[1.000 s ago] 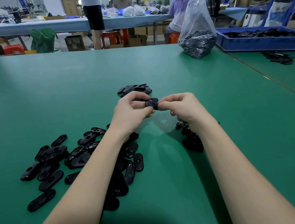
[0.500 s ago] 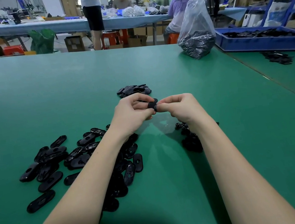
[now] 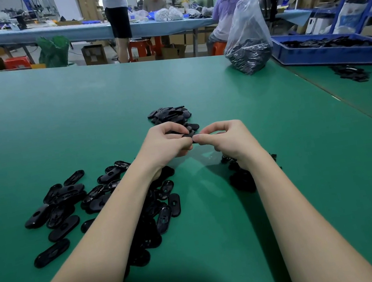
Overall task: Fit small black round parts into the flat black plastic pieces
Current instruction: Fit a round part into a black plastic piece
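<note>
Hands met over the green table, and both held one flat black piece between them. The left hand had its fingers curled around one end of the piece, with the thumb pressed on it. The right hand pinched the other end with curled fingers too. The piece was up off the table, seen edge on, so I could not tell if a small round part sat in it.

Just behind the held piece lay a small heap of black pieces. To the left of the held piece and closer to the person, a big scatter of flat black pieces was spread on the table, and the left arm crossed over some of them. Under the right wrist sat a little pile of small black parts, partly hidden by the arm.

Far behind the held piece and to its right stood a clear plastic bag with black parts in its bottom. Beside that bag was a blue tray with more black pieces. Beyond the table, people stood and sat at another long table.
</note>
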Demonstrator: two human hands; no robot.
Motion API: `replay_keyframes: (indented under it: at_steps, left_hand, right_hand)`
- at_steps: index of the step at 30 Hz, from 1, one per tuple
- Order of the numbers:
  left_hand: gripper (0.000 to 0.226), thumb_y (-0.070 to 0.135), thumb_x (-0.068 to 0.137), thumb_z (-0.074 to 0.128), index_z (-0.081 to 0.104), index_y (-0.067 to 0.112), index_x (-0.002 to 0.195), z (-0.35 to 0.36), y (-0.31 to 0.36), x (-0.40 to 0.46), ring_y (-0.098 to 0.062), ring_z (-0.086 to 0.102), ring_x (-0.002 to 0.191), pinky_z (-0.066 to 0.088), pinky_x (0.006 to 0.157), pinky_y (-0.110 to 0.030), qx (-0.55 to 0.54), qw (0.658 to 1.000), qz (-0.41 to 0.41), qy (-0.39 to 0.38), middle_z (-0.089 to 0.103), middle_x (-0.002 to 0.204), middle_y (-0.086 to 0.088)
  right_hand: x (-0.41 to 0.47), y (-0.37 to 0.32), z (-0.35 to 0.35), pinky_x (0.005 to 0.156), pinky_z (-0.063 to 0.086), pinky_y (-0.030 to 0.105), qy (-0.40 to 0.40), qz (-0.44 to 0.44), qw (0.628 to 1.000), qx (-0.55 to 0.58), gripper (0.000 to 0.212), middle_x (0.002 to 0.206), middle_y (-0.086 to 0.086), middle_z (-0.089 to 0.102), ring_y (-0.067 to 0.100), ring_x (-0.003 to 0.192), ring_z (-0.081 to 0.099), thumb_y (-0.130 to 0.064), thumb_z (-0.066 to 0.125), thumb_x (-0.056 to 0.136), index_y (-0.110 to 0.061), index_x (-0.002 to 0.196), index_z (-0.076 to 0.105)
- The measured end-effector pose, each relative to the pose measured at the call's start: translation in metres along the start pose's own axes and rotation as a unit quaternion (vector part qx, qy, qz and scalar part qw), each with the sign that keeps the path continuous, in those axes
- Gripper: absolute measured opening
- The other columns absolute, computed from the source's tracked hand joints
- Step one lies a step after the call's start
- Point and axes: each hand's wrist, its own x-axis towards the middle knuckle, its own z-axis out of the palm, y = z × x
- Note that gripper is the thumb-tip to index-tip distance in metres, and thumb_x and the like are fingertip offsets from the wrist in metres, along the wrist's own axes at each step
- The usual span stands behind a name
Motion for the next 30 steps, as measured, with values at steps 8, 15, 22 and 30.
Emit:
replay_keyframes:
  at_steps: [8,15,22,30]
  left_hand:
    - [0.017,-0.002,0.082,0.073,0.067,0.013,0.089,0.0,-0.001,0.001,-0.02,0.068,0.071,0.059,0.084,-0.03,0.01,1.0,-0.013,0.013,0.074,0.074,-0.004]
    - [0.019,-0.005,0.082,0.074,0.072,0.014,0.083,-0.001,-0.004,0.002,-0.018,0.068,0.071,0.059,0.083,-0.026,0.003,1.0,-0.017,0.005,0.072,0.062,0.007]
    - [0.018,-0.008,0.081,0.075,0.071,0.01,0.081,-0.003,-0.007,0.004,-0.022,0.069,0.076,0.061,0.084,-0.029,-0.019,1.0,-0.02,0.003,0.073,0.073,-0.008]
    - [0.023,0.006,0.08,0.076,0.073,0.022,0.096,-0.009,-0.005,0.006,-0.003,0.069,0.07,0.05,0.068,-0.012,0.133,0.984,0.117,0.002,0.076,0.081,0.008]
  right_hand:
    - [0.005,0.0,0.005,0.045,0.035,0.007,0.024,-0.029,0.998,-0.043,0.01,0.069,-0.011,0.069,-0.003,0.055,0.054,-0.029,0.084,0.074,-0.024,0.074,0.076]
    - [0.005,0.002,0.006,0.043,0.033,0.006,0.029,-0.041,0.997,-0.05,0.011,0.048,-0.02,0.058,-0.006,0.045,0.049,-0.025,0.083,0.075,-0.022,0.072,0.073]
    - [0.002,0.001,0.01,0.042,0.033,0.007,0.028,-0.055,0.996,-0.064,0.011,0.056,-0.012,0.061,-0.004,0.042,0.048,-0.022,0.082,0.076,-0.022,0.073,0.072]
    - [0.001,0.0,0.006,0.047,0.033,0.017,0.014,-0.014,0.999,0.047,0.009,0.054,-0.013,0.058,0.001,0.041,0.041,-0.023,0.082,0.081,-0.021,0.08,0.074]
